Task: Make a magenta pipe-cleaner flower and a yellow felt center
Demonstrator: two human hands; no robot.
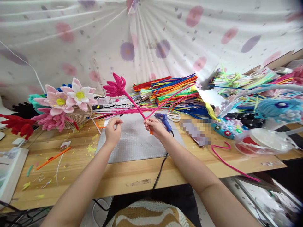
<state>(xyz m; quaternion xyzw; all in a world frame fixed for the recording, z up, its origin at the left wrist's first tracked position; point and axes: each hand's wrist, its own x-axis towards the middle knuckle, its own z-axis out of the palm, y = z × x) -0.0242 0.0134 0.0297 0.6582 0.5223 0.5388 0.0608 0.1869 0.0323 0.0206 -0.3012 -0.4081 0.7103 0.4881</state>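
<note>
Right hand (153,126) pinches the lower end of a magenta fuzzy-stemmed flower (133,102), thumb and fingers closed on the stem; the flower tilts up and to the left, its curled-petal head above the grey gridded cutting mat (130,154). A loose magenta fuzzy strand (165,102) runs up and to the right from the same pinch. Left hand (113,132) is held over the mat's left part, fingers curled, thumb and fingertips near each other; it is apart from the flower, and whether it has hold of anything small, cannot tell. Blue glue gun (163,121) with black cable lies just beside the right hand, white-handled scissors (174,117) next to it. Bundles of multicoloured fuzzy stems (174,90) are piled at the back of the light wooden table (94,192). Pink and white fuzzy flowers (68,97) stand at left, near a red fuzzy flower (17,124). Orange fuzzy stem (54,158) lies among scraps at left; curved magenta stem (233,167) at right.
</note>
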